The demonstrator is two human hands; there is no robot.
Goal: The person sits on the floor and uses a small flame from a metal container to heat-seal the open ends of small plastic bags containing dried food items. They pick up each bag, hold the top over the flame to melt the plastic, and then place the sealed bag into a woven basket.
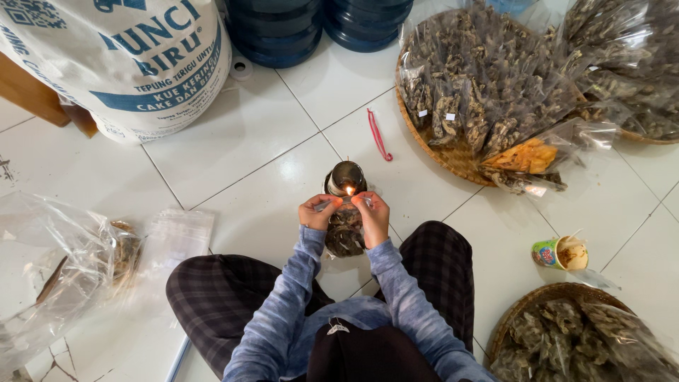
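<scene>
My left hand (318, 211) and my right hand (373, 216) together hold up a small clear plastic bag of dark dried pieces (344, 232) by its top edge. The top edge sits right at a small flame (349, 189) that burns on a round metal lamp (345, 177) standing on the white tiled floor just beyond my hands. I sit cross-legged in checked trousers and a blue long-sleeved top.
A round woven tray (453, 157) heaped with filled bags lies far right, another woven tray (527, 305) near right. A paper cup (562, 253), a red rubber band (378, 134), a big white sack (134, 64), blue water jugs (311, 25), a stack of flat empty plastic bags (177, 230) and a large crumpled clear bag (49, 276) surround me.
</scene>
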